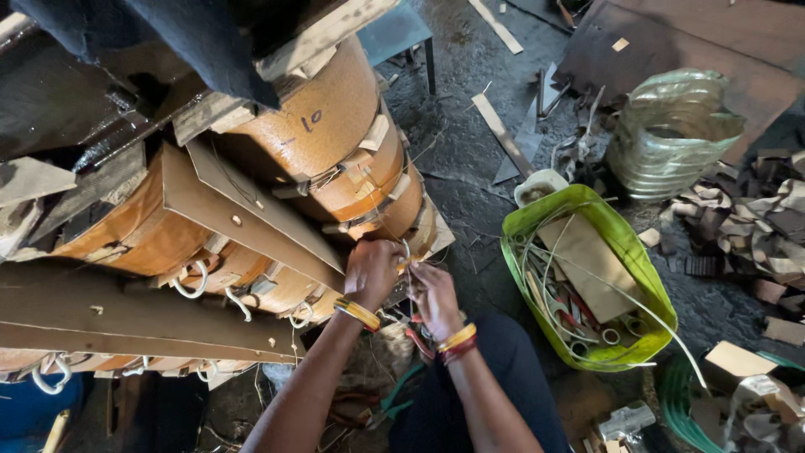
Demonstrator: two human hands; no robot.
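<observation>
Both hands work at the lower edge of a large coil (319, 126) wrapped in rough orange-brown paper. The left hand (371, 270) is clenched against the wrapping, while the fingers of the right hand (433, 294) pinch a thin pale wire (406, 256) just beside it. Each wrist carries yellow bangles (the right also red ones). On the floor, one green basin (625, 243) holds cardboard, white tubing and small rings.

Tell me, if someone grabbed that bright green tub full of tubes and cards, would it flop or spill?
The bright green plastic tub would probably flex: its rim looks bent out of round. It likely isn't very heavy, since it holds mostly thin white tubing and a flat brown cardboard piece. The long tubing hanging over the rim could snag or trail out when lifted.
</observation>
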